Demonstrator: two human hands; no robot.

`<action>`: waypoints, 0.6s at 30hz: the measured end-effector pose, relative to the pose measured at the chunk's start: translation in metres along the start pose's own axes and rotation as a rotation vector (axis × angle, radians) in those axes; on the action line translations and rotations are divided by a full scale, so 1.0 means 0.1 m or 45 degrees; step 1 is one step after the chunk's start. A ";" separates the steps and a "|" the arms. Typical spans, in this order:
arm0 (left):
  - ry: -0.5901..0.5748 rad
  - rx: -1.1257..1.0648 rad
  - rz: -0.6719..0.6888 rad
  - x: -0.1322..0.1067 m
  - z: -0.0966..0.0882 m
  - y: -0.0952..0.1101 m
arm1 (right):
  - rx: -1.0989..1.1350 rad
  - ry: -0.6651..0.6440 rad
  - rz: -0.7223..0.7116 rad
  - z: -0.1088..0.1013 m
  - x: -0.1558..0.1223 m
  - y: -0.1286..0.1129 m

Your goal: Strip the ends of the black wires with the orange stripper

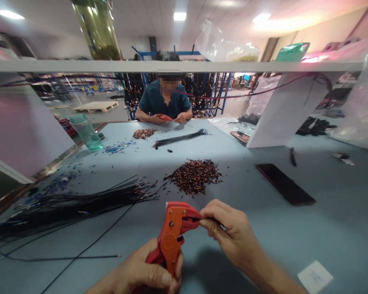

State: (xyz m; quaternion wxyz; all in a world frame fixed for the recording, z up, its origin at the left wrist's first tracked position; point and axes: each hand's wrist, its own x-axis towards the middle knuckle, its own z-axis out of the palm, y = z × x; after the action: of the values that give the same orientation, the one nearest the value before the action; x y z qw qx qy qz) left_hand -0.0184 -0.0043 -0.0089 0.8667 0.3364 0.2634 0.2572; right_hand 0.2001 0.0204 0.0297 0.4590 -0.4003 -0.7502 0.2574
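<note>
Wire-stripping tool in use at a blue-grey worktable (263, 241), as seen from the head; the left hand (155, 272) is wrapped around the handles of a red-and-orange wire stripper (171, 241), clamped on them and holding the tool upright above the table, its nose turned to the right; the right hand (228, 224) meets that nose with thumb and forefinger pressed together; whether a wire lies between these fingertips cannot be told; a heap of black-and-copper wire offcuts (196, 175) lies just beyond the tool; to its left, a bundle of long black wires (88, 206) stretches toward the table's left edge, the ends fanned toward the heap; one loose black wire (76, 257) lies nearer the viewer; to the right are a dark smartphone (285, 183) and, closer, a white paper slip (315, 277); across the table, beneath a white shelf (202, 66), a co-worker (151, 102) holds a red hand tool (166, 117); before this person lie a smaller wire bundle (180, 139) and a copper-coloured pile (144, 133); a green translucent bottle (86, 132) stands at the left.
</note>
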 end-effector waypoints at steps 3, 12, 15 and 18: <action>0.010 0.012 -0.005 0.00 -0.01 0.00 | 0.001 -0.001 -0.010 0.00 0.00 0.01; 0.022 0.071 0.009 0.00 0.00 0.01 | 0.020 -0.022 0.024 -0.01 0.00 0.04; 0.001 0.075 0.004 0.00 0.02 0.01 | 0.023 -0.024 0.043 -0.01 0.01 0.03; 0.002 0.092 0.006 0.01 0.03 0.02 | 0.009 -0.021 0.049 -0.01 0.00 0.03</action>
State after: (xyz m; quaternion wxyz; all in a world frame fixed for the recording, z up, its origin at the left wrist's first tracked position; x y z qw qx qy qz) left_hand -0.0161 -0.0037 -0.0062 0.8532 0.3681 0.2724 0.2496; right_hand 0.2017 0.0223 0.0283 0.4491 -0.4109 -0.7453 0.2722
